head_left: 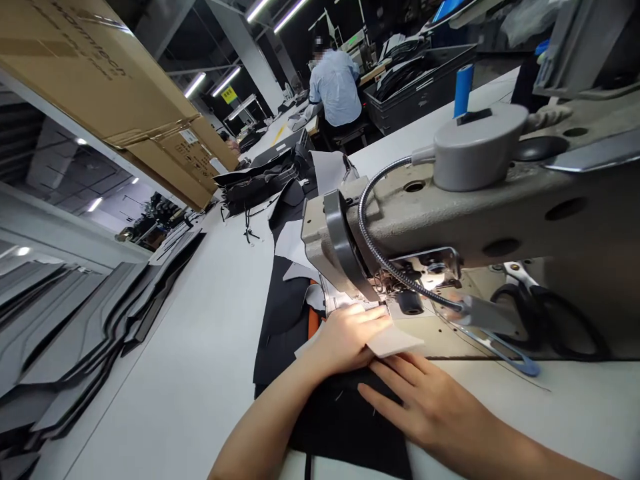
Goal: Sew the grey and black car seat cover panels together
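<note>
My left hand (347,339) lies beside the needle area of the sewing machine (390,207), its fingers together over a light grey fabric piece (395,341), thumb hidden. Spread out on the black fabric (350,427), my right hand (430,400) has its fingertips at the near edge of the grey piece. The black fabric runs from under both hands up along the machine's left side. A strip of orange (313,323) shows on it by my left wrist. The machine's lamp lights the stitching spot; the needle tip is hard to make out.
Black-handled scissors (545,307) and blue tweezers (510,353) lie by the machine's base. Stacked grey and black panels (100,327) stand at left. A large cardboard box (100,73) is above the white table (185,353). Farther back, a person (336,87) sits near a black crate (420,87).
</note>
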The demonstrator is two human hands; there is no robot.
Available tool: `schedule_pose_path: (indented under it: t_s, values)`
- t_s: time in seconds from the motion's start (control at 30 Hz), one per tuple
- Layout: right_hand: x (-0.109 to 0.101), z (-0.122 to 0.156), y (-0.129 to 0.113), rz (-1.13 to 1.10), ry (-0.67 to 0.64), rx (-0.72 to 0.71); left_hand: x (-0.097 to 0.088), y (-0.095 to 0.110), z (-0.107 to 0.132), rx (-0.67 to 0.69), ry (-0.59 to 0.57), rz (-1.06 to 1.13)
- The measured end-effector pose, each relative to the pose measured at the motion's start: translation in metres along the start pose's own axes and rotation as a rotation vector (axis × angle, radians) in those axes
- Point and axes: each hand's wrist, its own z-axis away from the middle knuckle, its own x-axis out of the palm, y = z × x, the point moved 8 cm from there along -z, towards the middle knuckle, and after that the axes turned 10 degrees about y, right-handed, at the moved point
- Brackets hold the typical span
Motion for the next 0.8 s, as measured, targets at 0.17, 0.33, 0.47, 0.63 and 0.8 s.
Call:
schedule_pose_path:
  t_s: [0.17,0.33,0.47,0.63,0.8]
  values:
    - [0.001,0.004,-0.003,0.042,0.017,-0.027,-0.009,-0.014,0.012,-0.389,0.168,0.348]
    - [0.002,0.004,-0.004,0.042,-0.002,-0.044,-0.009,0.015,0.027,-0.077,0.057,0.015]
    - [0.003,0.002,-0.007,0.054,-0.047,-0.037,0.000,0.024,0.028,0.006,-0.067,-0.208]
    - [0.003,0.003,-0.008,0.085,-0.053,-0.038,0.001,0.018,0.020,-0.056,-0.144,-0.057]
    - [0.006,0.006,0.005,0.070,-0.063,-0.004,0.001,0.008,0.013,-0.021,-0.116,-0.062]
